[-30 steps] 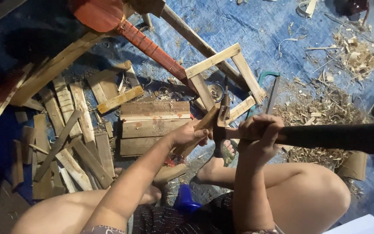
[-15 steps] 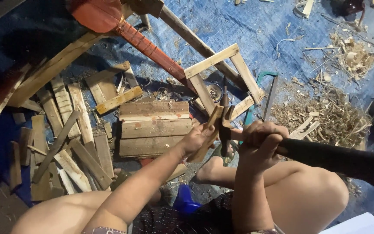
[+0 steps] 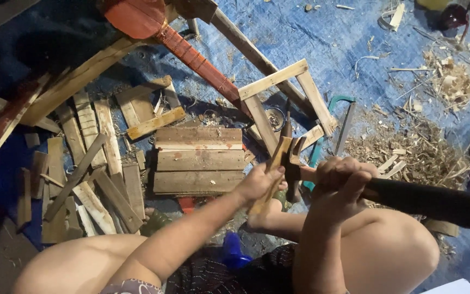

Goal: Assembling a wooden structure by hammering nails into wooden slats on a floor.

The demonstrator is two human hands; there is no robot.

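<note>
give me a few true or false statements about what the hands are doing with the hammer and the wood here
1. The right hand grips a claw hammer near its head. True.
2. The left hand rests on the floor away from the wood. False: it holds a thin wooden strip against the hammer head.
3. The floor is covered by a blue tarp. True.
4. The green-handled saw is in the right hand. False: it lies on the tarp beside a wooden frame.

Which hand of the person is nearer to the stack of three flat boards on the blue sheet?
Left. The left hand grips a wooden stick just beside the right edge of the stacked boards. The right hand holds the hammer farther right.
</note>
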